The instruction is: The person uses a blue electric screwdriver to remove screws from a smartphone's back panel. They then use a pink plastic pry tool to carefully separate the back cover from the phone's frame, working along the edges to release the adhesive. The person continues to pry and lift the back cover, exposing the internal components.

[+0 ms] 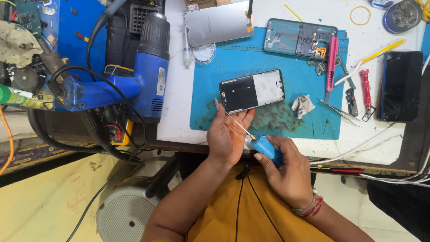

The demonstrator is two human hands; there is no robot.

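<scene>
My left hand (227, 136) holds up a phone frame (252, 90), half black and half white, over the near edge of a blue work mat (273, 58). My right hand (286, 168) grips a small blue glue tube (265, 147) with a long thin metal needle that points up-left to the frame's lower left corner. Both hands are close together in front of my orange-clad lap.
A blue heat gun (148, 67) stands at the left. On the mat lie an opened phone body (299, 39), a pink cutter (332, 60), tweezers (338, 110) and a crumpled wipe (303, 105). A red screwdriver (366, 87) and a dark phone (400, 85) lie at the right.
</scene>
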